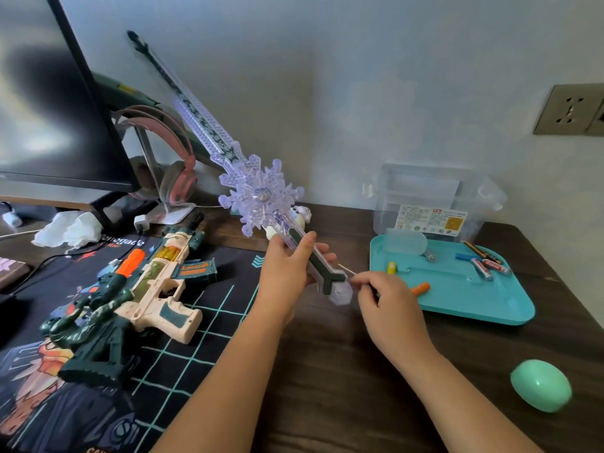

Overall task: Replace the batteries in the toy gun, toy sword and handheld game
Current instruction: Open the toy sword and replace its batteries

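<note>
Head view: teal tray (pixel 464 292) holds batteries (pixel 482 269).

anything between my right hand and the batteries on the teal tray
Only a small orange piece lies on the teal tray between the right hand and the batteries; it lies flat, likely easy to pass over. The hand pinches a thin tool.

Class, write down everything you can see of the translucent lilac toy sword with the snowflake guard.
The translucent lilac plastic toy sword has a long blade with a dark patterned centre strip and dark tip, a snowflake-shaped guard, a dark grip and a clear faceted pommel. It is held in the air, tilted, tip up and to the left. The left hand grips its handle below the guard; the right hand pinches a thin tool at the pommel end.
</note>
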The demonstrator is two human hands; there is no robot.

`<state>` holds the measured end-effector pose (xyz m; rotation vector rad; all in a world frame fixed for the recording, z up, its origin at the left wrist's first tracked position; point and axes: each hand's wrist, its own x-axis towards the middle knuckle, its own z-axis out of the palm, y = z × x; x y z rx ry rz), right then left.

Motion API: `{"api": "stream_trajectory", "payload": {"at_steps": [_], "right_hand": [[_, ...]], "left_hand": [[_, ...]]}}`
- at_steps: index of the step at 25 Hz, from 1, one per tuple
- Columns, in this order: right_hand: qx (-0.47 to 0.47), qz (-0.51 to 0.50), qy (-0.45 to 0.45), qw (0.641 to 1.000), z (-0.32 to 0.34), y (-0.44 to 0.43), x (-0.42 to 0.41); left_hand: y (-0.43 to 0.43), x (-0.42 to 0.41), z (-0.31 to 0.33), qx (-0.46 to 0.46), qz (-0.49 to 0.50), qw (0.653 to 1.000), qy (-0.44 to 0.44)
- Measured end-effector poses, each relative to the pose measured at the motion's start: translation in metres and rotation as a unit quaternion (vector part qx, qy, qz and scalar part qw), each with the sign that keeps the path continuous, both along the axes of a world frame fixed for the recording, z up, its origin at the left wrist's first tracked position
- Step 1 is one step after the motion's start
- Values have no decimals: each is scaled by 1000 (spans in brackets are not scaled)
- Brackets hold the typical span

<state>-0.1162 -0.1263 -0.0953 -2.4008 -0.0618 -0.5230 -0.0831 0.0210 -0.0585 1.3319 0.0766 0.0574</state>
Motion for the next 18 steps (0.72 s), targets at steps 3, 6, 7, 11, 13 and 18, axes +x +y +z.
{"api": "stream_trajectory", "payload": {"at_steps": [3, 6, 7, 11, 13, 18], "right_hand": [[-7, -104, -22, 994, 2, -26, 6], [14, -206, 34, 978, 3, -47, 13], [15, -222, 51, 974, 2, -49, 13], [-37, -239, 70, 968, -5, -45, 19], [-62, -238, 83, 966, -9, -45, 22], [-90, -216, 35, 972, -10, -45, 18]], "left_hand": [[-2, 6, -9, 6, 0, 1000, -13], [-10, 6, -21, -6, -10, 1000, -18], [-12, 5, -23, -11, -11, 1000, -24], [-18, 4, -32, -34, -9, 999, -20], [-17, 6, -35, -42, -3, 999, -19], [-14, 8, -34, -60, 9, 998, -18]]}}
